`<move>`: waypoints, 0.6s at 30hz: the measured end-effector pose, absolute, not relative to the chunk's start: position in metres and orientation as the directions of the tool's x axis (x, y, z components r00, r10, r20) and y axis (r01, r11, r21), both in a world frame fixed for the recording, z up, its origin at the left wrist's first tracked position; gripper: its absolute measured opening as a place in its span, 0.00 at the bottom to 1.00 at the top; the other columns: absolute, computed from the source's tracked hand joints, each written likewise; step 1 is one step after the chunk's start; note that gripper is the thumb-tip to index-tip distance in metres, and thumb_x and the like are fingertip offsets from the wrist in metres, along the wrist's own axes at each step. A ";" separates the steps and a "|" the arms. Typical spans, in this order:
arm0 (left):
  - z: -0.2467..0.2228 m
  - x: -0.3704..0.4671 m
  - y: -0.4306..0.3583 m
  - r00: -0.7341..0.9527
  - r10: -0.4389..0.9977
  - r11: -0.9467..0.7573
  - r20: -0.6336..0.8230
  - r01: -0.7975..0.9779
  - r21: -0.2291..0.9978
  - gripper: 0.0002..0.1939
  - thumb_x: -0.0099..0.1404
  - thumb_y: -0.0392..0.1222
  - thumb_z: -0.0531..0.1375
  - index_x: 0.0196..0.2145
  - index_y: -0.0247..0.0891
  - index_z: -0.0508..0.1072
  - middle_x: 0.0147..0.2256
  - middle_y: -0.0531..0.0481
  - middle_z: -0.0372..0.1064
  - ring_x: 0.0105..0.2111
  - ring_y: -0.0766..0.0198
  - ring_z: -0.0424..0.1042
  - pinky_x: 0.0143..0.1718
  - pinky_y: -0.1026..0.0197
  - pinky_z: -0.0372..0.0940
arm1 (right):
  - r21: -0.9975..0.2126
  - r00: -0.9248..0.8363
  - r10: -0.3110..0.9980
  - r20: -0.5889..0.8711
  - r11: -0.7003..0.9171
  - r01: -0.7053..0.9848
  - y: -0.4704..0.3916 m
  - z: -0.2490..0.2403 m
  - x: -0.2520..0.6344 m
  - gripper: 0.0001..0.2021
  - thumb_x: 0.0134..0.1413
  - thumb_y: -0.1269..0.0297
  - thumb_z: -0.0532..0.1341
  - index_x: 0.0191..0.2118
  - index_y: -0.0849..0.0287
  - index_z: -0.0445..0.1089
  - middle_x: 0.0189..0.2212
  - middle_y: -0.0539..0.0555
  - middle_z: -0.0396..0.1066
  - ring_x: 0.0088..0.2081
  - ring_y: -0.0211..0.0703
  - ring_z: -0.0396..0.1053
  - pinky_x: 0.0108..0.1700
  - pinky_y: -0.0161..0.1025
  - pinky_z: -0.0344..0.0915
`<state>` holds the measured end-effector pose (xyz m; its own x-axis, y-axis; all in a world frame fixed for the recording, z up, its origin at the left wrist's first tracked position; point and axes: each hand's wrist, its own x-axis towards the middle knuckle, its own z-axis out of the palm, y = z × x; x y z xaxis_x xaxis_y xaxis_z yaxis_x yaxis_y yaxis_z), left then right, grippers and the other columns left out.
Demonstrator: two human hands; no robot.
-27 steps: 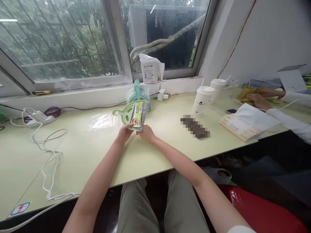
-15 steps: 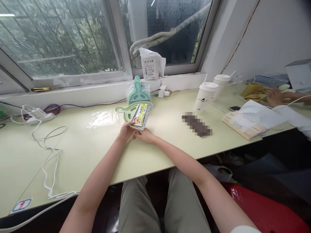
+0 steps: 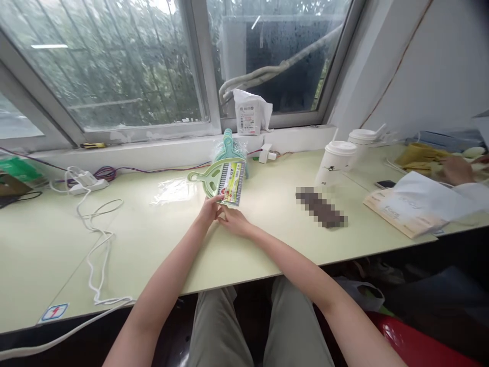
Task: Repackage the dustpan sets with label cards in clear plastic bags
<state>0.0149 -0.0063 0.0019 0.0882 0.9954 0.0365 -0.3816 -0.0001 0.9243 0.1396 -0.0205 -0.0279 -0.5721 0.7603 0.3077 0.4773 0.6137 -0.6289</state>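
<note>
Pale green plastic dustpan-and-brush set with printed label card (image 3: 223, 181): held tilted above pale green tabletop (image 3: 160, 239), just before stacked teal dustpans in clear wrap (image 3: 229, 148). Left hand (image 3: 209, 210) pinching near edge; right hand (image 3: 236, 223) fingers loosely curled beneath, contact unclear. Risk: thin pinch slipping, set dropping, possibly toppling stack

dustpan (image 3: 208, 179): pale green
brush label (image 3: 230, 182): yellow, green and red print on white
stacked dustpans (image 3: 229, 148): teal, under clear film
desk (image 3: 153, 239): light yellow-green
2 cups (image 3: 338, 163): white, small dark logo
cables (image 3: 97, 234): white; purple and red near the sill
trousers (image 3: 214, 326): khaki grey
paper bag (image 3: 405, 209): white and tan
sticker (image 3: 53, 312): white, blue border, red mark
</note>
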 end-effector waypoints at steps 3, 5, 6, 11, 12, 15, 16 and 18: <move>0.005 0.019 -0.011 0.049 0.995 -0.060 0.087 -0.400 0.915 0.29 0.51 0.39 0.66 0.51 0.36 0.69 0.40 0.45 0.75 0.30 0.64 0.74 0.12 0.71 0.52 | -0.658 -0.543 0.785 0.298 0.581 0.479 -0.024 -0.026 0.139 0.17 0.57 0.66 0.53 0.52 0.61 0.59 0.46 0.58 0.72 0.42 0.48 0.71 0.45 0.45 0.64; 0.004 0.020 -0.013 0.012 0.994 -0.091 0.105 -0.418 0.904 0.29 0.51 0.38 0.66 0.52 0.37 0.69 0.43 0.44 0.75 0.35 0.61 0.75 0.19 0.70 0.61 | -0.696 -0.516 0.815 0.266 0.532 0.482 -0.025 -0.025 0.139 0.13 0.58 0.64 0.54 0.47 0.60 0.63 0.40 0.56 0.74 0.34 0.44 0.71 0.41 0.43 0.65; 0.004 0.019 -0.013 0.003 0.994 -0.095 0.106 -0.424 0.901 0.30 0.50 0.38 0.66 0.52 0.37 0.69 0.43 0.43 0.74 0.38 0.59 0.75 0.24 0.68 0.65 | -0.725 -0.507 0.827 0.242 0.501 0.473 -0.025 -0.025 0.138 0.10 0.58 0.63 0.53 0.44 0.59 0.65 0.37 0.54 0.74 0.29 0.41 0.70 0.39 0.42 0.65; -0.004 0.012 -0.010 0.014 0.999 -0.038 0.048 -0.410 0.911 0.28 0.49 0.40 0.67 0.49 0.36 0.70 0.45 0.42 0.73 0.38 0.57 0.75 0.23 0.65 0.67 | -0.831 -0.501 0.844 0.191 0.411 0.375 -0.021 -0.030 0.136 0.08 0.59 0.62 0.52 0.40 0.56 0.66 0.39 0.49 0.73 0.17 0.31 0.61 0.28 0.36 0.64; -0.005 0.011 -0.010 0.017 0.999 -0.031 0.042 -0.407 0.913 0.27 0.50 0.41 0.67 0.48 0.35 0.70 0.46 0.41 0.73 0.37 0.58 0.75 0.20 0.67 0.65 | -0.835 -0.503 0.844 0.187 0.406 0.371 -0.021 -0.031 0.136 0.08 0.58 0.63 0.52 0.41 0.55 0.66 0.41 0.49 0.73 0.17 0.30 0.61 0.27 0.35 0.63; -0.007 0.010 -0.010 0.032 0.999 -0.021 0.037 -0.405 0.914 0.27 0.50 0.40 0.67 0.49 0.35 0.69 0.46 0.41 0.72 0.34 0.61 0.75 0.14 0.70 0.58 | -0.807 -0.523 0.828 0.202 0.443 0.390 -0.021 -0.031 0.135 0.10 0.56 0.66 0.53 0.44 0.54 0.65 0.42 0.50 0.74 0.21 0.33 0.65 0.30 0.36 0.64; -0.007 0.010 -0.010 0.031 0.999 -0.026 0.042 -0.410 0.912 0.28 0.50 0.40 0.67 0.49 0.36 0.68 0.46 0.41 0.72 0.33 0.62 0.75 0.14 0.71 0.58 | -0.790 -0.528 0.821 0.215 0.465 0.400 -0.021 -0.030 0.135 0.11 0.56 0.66 0.53 0.45 0.54 0.65 0.42 0.50 0.74 0.24 0.35 0.67 0.32 0.36 0.65; -0.006 0.011 -0.011 0.022 0.999 -0.034 0.048 -0.417 0.908 0.30 0.49 0.39 0.67 0.51 0.37 0.67 0.45 0.42 0.73 0.31 0.64 0.75 0.15 0.71 0.59 | -0.762 -0.528 0.818 0.230 0.489 0.424 -0.023 -0.029 0.134 0.11 0.55 0.66 0.54 0.45 0.55 0.65 0.44 0.52 0.73 0.33 0.40 0.71 0.37 0.38 0.65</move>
<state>0.0108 -0.0107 -0.0063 0.0220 0.9986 0.0480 -0.4169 -0.0345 0.9083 0.1345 -0.0232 -0.0289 -0.5277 0.8176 0.2303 0.4243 0.4886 -0.7624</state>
